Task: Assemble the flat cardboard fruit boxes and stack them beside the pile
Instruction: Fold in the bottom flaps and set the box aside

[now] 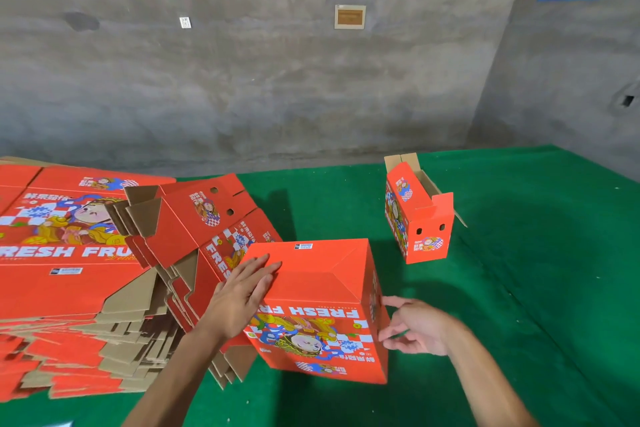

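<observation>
A red fruit box (322,302) stands upside down on the green mat, its folded bottom facing up and its printed front turned towards me. My left hand (242,291) lies flat with straight fingers on the left part of that bottom panel. My right hand (412,326) is at the box's right side, fingers spread and loosely bent, fingertips touching the right edge. A big pile of flat red boxes (69,253) lies to the left. Another assembled box (420,215) stands upright with open top flaps further back on the right.
The green mat (519,288) covers the floor to the right and in front. A grey concrete wall (311,80) with posters rises behind. Several loose flat boxes (204,218) lean against the pile, close to the left side of the upturned box.
</observation>
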`<act>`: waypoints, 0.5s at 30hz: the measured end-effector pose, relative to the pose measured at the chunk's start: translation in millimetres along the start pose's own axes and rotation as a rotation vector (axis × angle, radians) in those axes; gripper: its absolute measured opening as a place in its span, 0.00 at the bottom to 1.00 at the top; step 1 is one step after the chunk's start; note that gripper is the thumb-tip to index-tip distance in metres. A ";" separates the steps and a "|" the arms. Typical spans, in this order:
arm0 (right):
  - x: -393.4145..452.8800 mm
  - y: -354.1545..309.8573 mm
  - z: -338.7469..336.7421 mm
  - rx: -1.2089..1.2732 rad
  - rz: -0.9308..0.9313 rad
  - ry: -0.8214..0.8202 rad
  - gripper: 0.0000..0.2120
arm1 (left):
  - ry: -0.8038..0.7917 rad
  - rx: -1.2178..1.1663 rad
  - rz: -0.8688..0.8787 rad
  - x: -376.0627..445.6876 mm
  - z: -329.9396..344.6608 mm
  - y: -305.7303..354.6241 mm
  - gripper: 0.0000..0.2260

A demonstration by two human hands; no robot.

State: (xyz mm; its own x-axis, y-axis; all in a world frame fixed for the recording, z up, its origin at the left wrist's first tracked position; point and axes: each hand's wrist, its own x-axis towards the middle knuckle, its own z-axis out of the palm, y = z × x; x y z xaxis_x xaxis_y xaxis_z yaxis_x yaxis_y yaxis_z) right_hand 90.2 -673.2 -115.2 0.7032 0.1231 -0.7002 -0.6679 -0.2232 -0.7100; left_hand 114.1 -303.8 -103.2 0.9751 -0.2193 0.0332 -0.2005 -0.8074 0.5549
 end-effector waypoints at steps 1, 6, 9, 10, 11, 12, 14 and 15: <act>-0.8 1.7 1.9 0.035 -0.016 -0.022 0.35 | -0.005 -0.002 0.001 -0.5 -1.0 -0.9 0.22; 0.6 -0.7 17.0 0.189 -0.134 -0.070 0.36 | -0.005 -0.048 -0.002 -2.0 -6.7 -0.9 0.18; -2.8 -13.0 20.9 0.234 -0.227 -0.036 0.34 | 0.042 -0.101 0.021 2.9 -9.9 8.1 0.21; -6.5 -19.0 21.7 0.239 -0.259 -0.029 0.33 | 0.059 -0.153 0.046 4.6 -10.8 14.3 0.22; -9.5 -25.3 22.3 0.212 -0.297 -0.015 0.33 | 0.080 -0.245 0.068 5.6 -11.0 22.7 0.22; -11.8 -31.8 22.6 0.156 -0.340 0.011 0.33 | 0.107 -0.361 0.080 5.8 -10.7 32.2 0.21; -13.2 -43.2 25.2 0.002 -0.441 0.083 0.32 | 0.182 -0.557 0.076 6.6 -8.9 49.2 0.19; -12.1 -47.8 27.4 -0.081 -0.493 0.121 0.32 | 0.217 -0.612 0.068 7.8 -7.5 55.6 0.18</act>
State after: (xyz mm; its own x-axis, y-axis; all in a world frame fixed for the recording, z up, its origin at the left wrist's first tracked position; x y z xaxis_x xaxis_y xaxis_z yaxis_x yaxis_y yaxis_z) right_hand 107.0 -637.5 -74.8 0.9561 0.1208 -0.2668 -0.2323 -0.2421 -0.9420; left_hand 111.2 -346.2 -65.9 0.9721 -0.0916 0.2159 -0.2341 -0.3242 0.9166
